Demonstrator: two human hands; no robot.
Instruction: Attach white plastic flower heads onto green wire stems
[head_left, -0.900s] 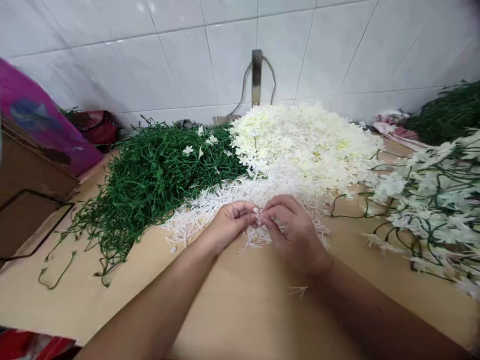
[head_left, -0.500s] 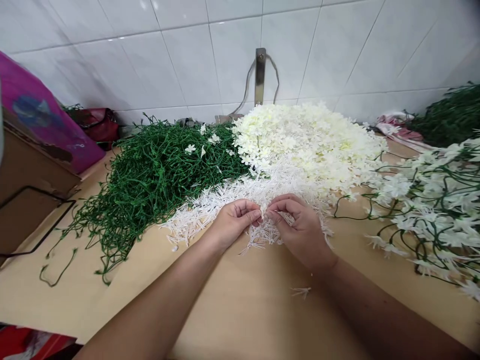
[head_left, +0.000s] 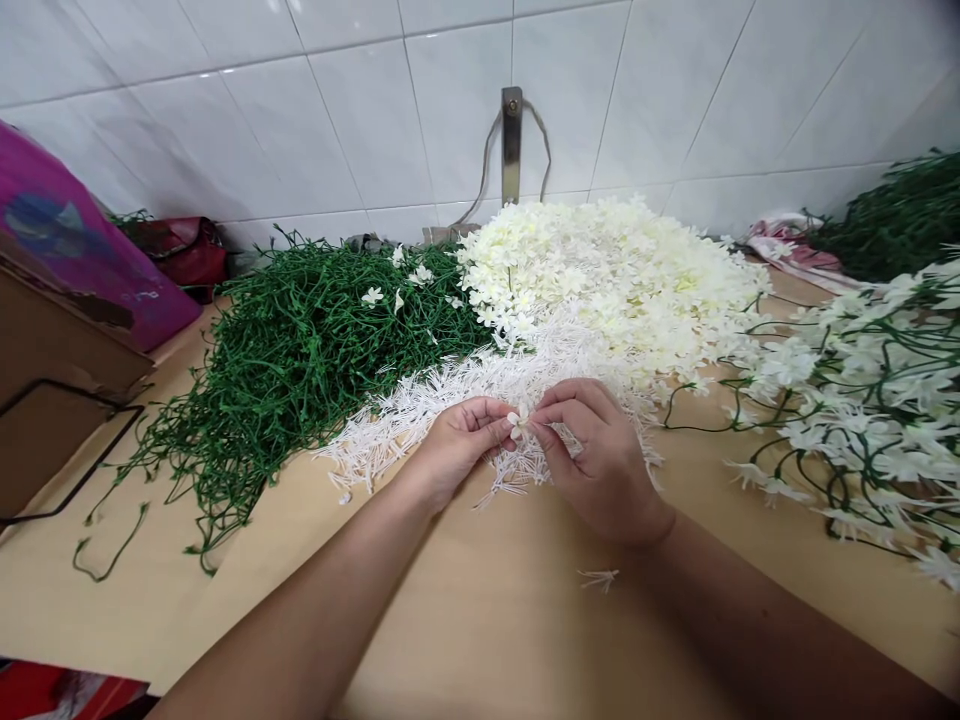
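Observation:
Between my fingertips is a small white artificial flower (head_left: 519, 422), its petals facing me. My left hand (head_left: 469, 440) pinches it from the left with thumb and forefinger. From the right, my right hand (head_left: 592, 445) pinches at the same flower; the exact grip is partly hidden by the fingers. Just under and behind both hands spreads a pile of thin white stamen pieces (head_left: 420, 400). Beyond it rises a heap of cream-white flower heads (head_left: 607, 270). Left of that lies a tangle of green plastic stems (head_left: 315, 330), a few loose flowers on top.
Finished-looking white flowers on green stems (head_left: 870, 420) cover the right side. A cardboard box (head_left: 60, 330) and a purple bag (head_left: 112, 250) stand at the left. A single stamen piece (head_left: 600, 579) lies on the tabletop (head_left: 480, 620) near my right forearm. A tiled wall (head_left: 360, 120) closes the back.
The flower between my fingers has turned so its open petals now show. Both hands remain close together over the stamen pile. The view has shifted slightly.

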